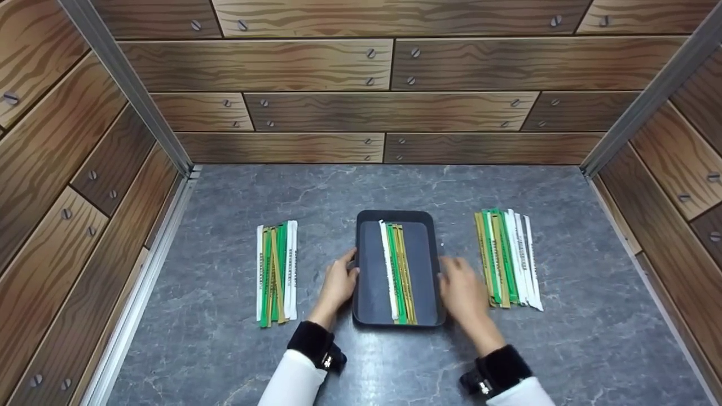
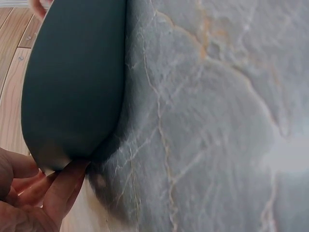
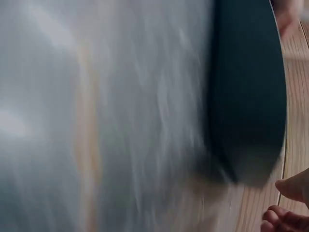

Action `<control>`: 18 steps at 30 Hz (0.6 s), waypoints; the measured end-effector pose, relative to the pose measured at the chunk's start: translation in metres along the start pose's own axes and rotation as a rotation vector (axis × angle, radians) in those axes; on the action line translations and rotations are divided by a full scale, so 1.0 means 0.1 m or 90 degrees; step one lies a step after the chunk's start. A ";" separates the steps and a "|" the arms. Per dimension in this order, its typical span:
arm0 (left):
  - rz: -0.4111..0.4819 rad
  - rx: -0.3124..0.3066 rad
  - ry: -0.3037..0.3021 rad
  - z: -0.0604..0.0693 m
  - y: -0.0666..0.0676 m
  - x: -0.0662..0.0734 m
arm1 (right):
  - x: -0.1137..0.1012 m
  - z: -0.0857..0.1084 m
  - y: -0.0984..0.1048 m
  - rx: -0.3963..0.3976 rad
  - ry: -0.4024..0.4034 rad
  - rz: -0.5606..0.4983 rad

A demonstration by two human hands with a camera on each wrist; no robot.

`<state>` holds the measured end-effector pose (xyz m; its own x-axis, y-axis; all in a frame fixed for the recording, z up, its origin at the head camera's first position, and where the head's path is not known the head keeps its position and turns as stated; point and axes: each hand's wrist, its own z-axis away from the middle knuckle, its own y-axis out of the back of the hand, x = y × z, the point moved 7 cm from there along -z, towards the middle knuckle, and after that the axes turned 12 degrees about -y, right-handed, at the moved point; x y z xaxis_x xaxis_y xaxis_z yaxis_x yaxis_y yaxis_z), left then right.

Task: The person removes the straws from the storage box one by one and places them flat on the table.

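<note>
A dark rectangular tray (image 1: 369,316) lies on the table, holding a small row of long, slim wrapped sticks (image 1: 399,273) in white, green and gold. At its left side, my left hand (image 1: 338,282) pinches the rim between thumb and fingers; the left wrist view shows those fingers (image 2: 65,186) against the tray wall (image 2: 77,87). My right hand (image 1: 463,285) is beside the tray's right side with loosely bent fingers. In the right wrist view, a gap separates that hand (image 3: 289,208) from the tray (image 3: 248,96).
Left of the tray lies a bunch of white, green and gold sticks (image 1: 276,273). Another, larger bunch (image 1: 507,259) lies close to my right hand. Wood-patterned panels (image 1: 316,110) enclose the grey marbled table (image 1: 225,349) at the back and both sides.
</note>
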<state>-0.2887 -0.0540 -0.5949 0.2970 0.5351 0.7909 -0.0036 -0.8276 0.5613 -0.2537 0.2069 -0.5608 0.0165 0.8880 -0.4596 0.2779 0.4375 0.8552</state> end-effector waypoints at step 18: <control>-0.012 0.004 -0.014 0.01 0.01 0.01 | -0.53 0.16 -0.49 -0.143 0.102 0.105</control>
<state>-0.2875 -0.0547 -0.5939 0.3181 0.5462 0.7749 0.0079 -0.8189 0.5739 -0.2530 0.1358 -0.5822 -0.1134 0.9528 -0.2818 0.0655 0.2902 0.9547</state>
